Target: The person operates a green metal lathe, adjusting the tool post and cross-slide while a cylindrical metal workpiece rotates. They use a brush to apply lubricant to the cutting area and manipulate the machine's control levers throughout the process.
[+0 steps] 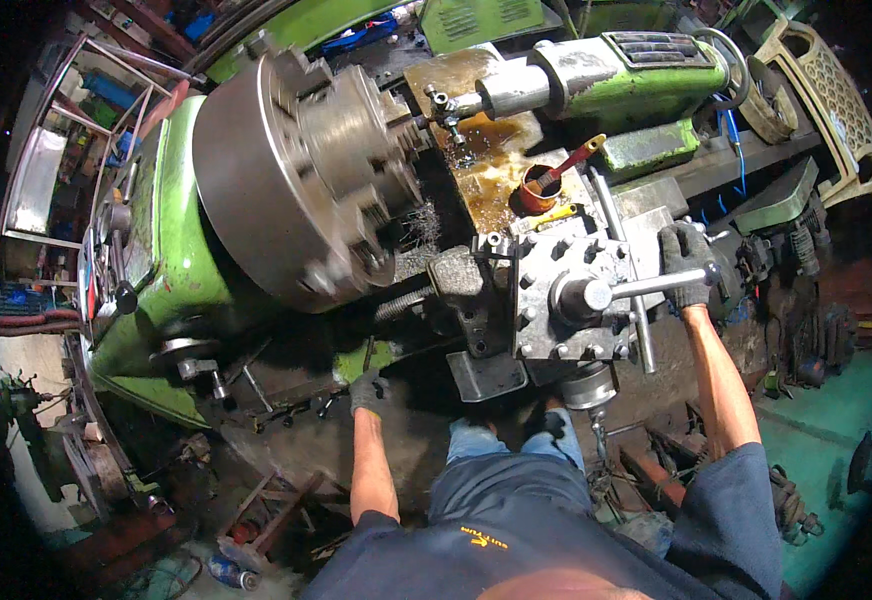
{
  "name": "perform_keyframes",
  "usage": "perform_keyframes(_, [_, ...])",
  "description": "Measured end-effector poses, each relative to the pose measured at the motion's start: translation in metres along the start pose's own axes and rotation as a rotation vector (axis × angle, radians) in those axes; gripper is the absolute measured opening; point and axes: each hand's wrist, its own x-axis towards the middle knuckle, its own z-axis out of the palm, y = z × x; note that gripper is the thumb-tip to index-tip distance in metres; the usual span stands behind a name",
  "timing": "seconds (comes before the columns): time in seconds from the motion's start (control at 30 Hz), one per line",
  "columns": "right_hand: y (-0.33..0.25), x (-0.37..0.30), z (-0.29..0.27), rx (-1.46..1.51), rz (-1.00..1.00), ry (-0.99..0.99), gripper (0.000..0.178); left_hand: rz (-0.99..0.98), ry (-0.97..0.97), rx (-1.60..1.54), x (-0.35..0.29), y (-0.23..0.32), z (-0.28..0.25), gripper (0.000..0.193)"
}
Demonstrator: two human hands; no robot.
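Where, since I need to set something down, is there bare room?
Bare green floor shows at right, between the right sleeve and the dark machine parts above it. Crowded: the tool post, studded with bolts, and beside the red cup, where a yellow-handled tool lies.

1. I see light from above, bright on the tool post (541,335) at three o'clock.
2. Glare whitens my panel (34,185) between nine and ten.
3. Deep shadow surrounds the tray (486,377) at five.
4. Motion blurs the chuck (241,185) at ten.
5. My fisheye bends the chair (836,105) at two; blackness rings everything.
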Motion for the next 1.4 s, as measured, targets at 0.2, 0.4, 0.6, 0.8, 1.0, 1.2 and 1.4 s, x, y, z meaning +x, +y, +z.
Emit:
perform_keyframes(0.2, [0.007,-0.001,0.002,-0.011,0.001,0.012,0.02,0.015,-0.028,0.059,-0.004,0.0,0.002,0.024])
perform_keyframes(0.4, [0.001,-0.002,0.002,0.014,-0.018,0.048,0.02,-0.006,-0.019,0.032,0.002,-0.001,-0.004,0.024])
perform_keyframes(0.6, [0.006,-0.001,0.002,0.007,-0.011,0.011,0.02,0.013,0.034,0.009,-0.009,-0.001,0.007,0.024])
perform_keyframes(0.8, [0.007,0.0,0.001,0.007,0.0,-0.006,0.02,-0.001,0.008,0.012,-0.011,0.001,0.006,0.023])
perform_keyframes(1.0, [0.003,-0.002,0.002,0.003,0.008,0.02,0.02,0.068,0.031,0.076,-0.018,0.0,0.011,0.018])
perform_keyframes(1.2, [0.003,-0.001,0.002,-0.024,-0.006,0.027,0.022,0.047,0.031,0.08,0.001,-0.005,0.0,0.018])
perform_keyframes(1.4, [0.008,0.0,0.002,-0.054,-0.036,0.019,0.021,0.092,-0.001,0.16,-0.003,-0.004,-0.001,0.013])
